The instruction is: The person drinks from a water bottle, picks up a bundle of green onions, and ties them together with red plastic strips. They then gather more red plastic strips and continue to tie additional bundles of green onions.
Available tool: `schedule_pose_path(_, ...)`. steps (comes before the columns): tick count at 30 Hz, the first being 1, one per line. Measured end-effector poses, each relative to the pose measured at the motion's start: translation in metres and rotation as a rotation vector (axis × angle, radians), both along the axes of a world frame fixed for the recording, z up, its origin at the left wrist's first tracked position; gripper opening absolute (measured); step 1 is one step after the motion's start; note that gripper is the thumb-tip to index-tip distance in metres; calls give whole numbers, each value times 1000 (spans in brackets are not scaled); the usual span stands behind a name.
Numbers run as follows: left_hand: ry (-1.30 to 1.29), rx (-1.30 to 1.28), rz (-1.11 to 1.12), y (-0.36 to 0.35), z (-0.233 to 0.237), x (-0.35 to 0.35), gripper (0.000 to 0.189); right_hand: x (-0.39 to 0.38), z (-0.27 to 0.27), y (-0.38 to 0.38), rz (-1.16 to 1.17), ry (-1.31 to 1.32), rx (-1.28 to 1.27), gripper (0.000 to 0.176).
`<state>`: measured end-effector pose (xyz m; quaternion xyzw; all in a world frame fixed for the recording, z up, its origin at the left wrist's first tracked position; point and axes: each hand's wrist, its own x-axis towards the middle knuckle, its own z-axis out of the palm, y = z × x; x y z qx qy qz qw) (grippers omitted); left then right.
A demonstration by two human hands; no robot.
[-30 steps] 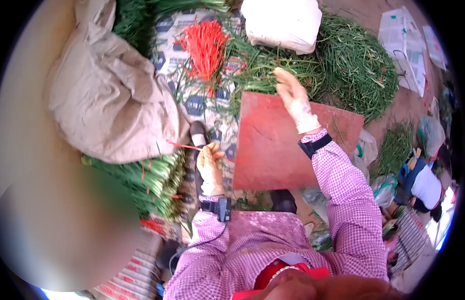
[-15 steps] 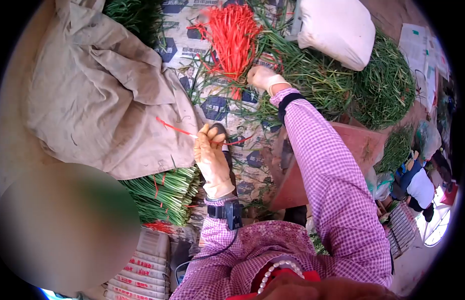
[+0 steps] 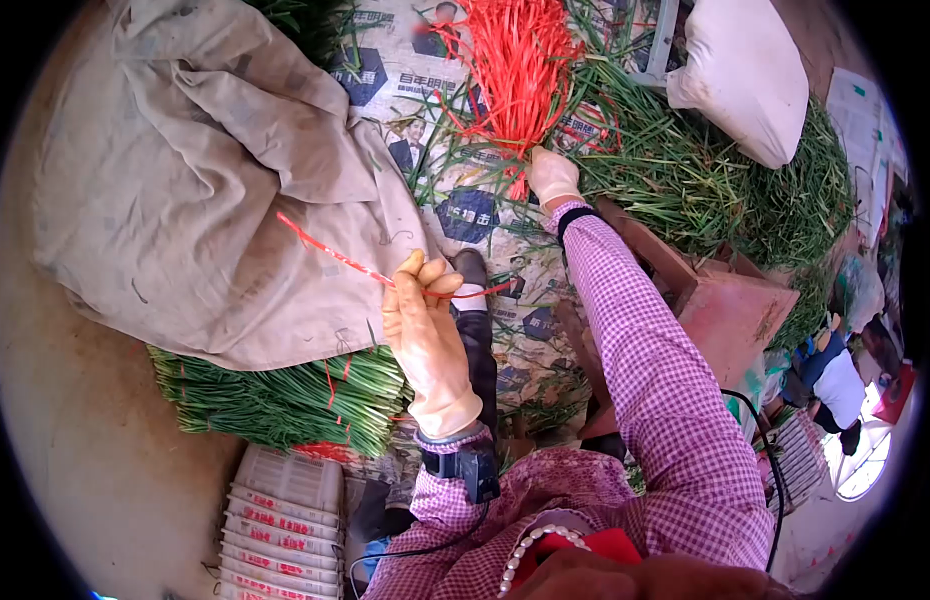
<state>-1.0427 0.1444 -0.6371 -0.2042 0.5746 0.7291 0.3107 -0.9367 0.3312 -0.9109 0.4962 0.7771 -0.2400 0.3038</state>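
My left hand (image 3: pixel 430 345), in a pale rubber glove, is closed with its thumb and fingers pinching a thin red strip (image 3: pixel 330 250). The strip sticks out on both sides of the fingers. Further forward, my gloved right hand (image 3: pixel 553 177) is curled shut against the narrow lower end of a bundle of red strips (image 3: pixel 517 75). What its fingers grip there is hidden. Below and left of my left hand lie bunches of long green stalks (image 3: pixel 285 395), bound with red strips and partly under a beige cloth (image 3: pixel 225 200).
Printed sheeting (image 3: pixel 465 215) with loose green leaves covers the ground. On the right are a heap of greens (image 3: pixel 725 190), a white sack (image 3: pixel 740 80) and a reddish-brown wooden stool (image 3: pixel 735 310). Stacked white crates (image 3: pixel 285 520) stand lower left. Another person (image 3: pixel 835 380) is far right.
The view has shifted, so most things sit further right. A blurred round patch at lower left is gone, showing more stalks and crates. My left hand still pinches the strip; my right stays by the bundle.
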Motion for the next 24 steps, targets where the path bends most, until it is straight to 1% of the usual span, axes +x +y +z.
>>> schedule_pose_path(1,0,12,6,1,0,-2,31,0,-5,6,0,-4,-2,31)
schedule_pose_path(3,-11,26,6,3,1,-3,31,5,-6,17,47,102,-31,29)
schedule_pose_path(4,-14,27,11,5,2,-5,32,5,5,24,77,175,-8,30)
schedule_pose_path(5,-14,30,15,7,3,-7,32,2,15,36,77,169,-2,30)
schedule_pose_path(6,-17,36,15,8,4,-9,32,0,14,51,-33,219,-117,30)
schedule_pose_path(7,-12,26,-9,9,5,-11,36,-9,30,63,-141,270,-230,30)
schedule_pose_path(8,-7,16,-32,10,5,-13,41,-12,48,71,-425,314,-316,27)
schedule_pose_path(9,-6,22,-29,9,4,-14,41,-15,51,77,-554,400,-362,22)
schedule_pose_path(11,3,37,-21,6,2,-18,40,-15,58,97,-665,511,-483,20)
schedule_pose_path(12,-2,10,-16,7,2,-19,40,-16,65,103,-715,570,-467,17)
schedule_pose_path(13,-5,10,-17,7,3,-20,40,-16,72,108,-762,635,-492,18)
schedule_pose_path(15,0,-12,3,7,3,-20,41,-20,82,113,-789,755,-631,20)
schedule_pose_path(17,-1,-16,-1,10,4,-19,41,-21,90,99,-679,756,-689,24)
schedule_pose_path(18,1,-18,-5,12,4,-19,41,-21,92,88,-610,754,-804,26)
schedule_pose_path(20,5,-7,-5,15,3,-19,41,-20,85,54,-456,618,-1011,27)
schedule_pose_path(21,10,2,-2,16,3,-19,40,-17,85,35,-327,540,-1118,27)
schedule_pose_path(23,18,23,31,21,2,-20,37,-7,69,3,-15,329,-1275,26)
schedule_pose_path(24,23,42,63,24,1,-19,34,-6,69,-7,95,27,-1276,31)
